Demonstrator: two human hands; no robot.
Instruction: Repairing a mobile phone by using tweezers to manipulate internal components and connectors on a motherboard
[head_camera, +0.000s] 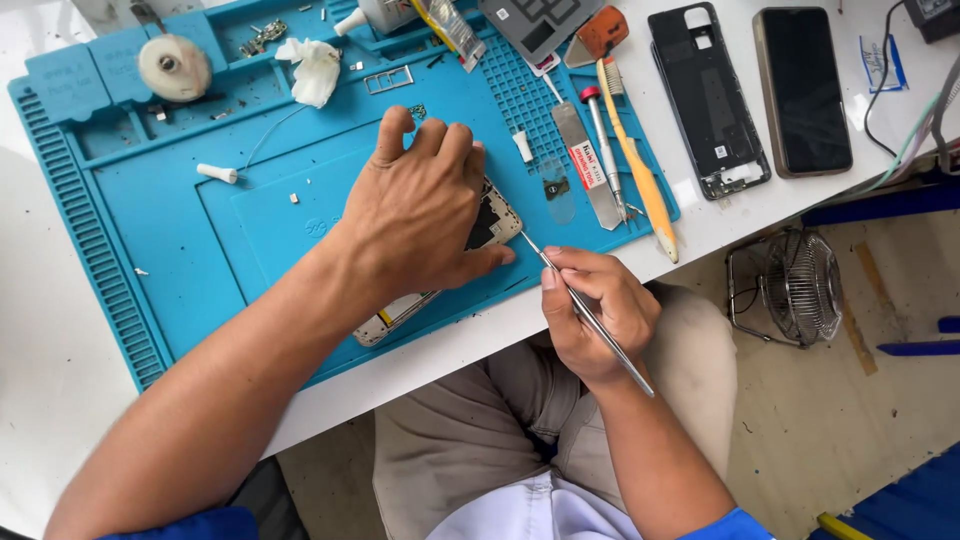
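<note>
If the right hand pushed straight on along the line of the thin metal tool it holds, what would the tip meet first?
Probably the opened phone under the left hand. The right hand aims the thin metal tool up-left, its tip already at the phone's corner; actual contact is unclear.

two hands (420, 215), three phones (803, 90) — one fan (797, 285)
</note>
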